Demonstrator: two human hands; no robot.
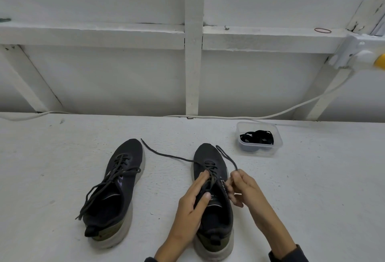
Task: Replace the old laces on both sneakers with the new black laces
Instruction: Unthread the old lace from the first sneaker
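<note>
On the white tabletop (62, 147) the left sneaker (116, 188) lies toe-away, its old lace (100, 197) loosened but threaded through every eyelet, ends trailing toward the heel. To its right stands the right sneaker (212, 197), long axis also running away from the person, and here the unlacing is under way: one free end of its lace (166, 154) stretches out leftward across the tabletop. The left hand (191, 203) rests on the tongue, fingers pressing by the crossings and not closed on anything I can make out. The right hand (243, 186), nearer the outer eyelets, has its grip pinched on the other lace end, which loops up past the toe. I judge the next pull should go up and rightward, away from the eyelets. Further right, well apart from the hands, a clear plastic tub (260, 149) holds the bundled new black laces (258, 136), untouched.
</note>
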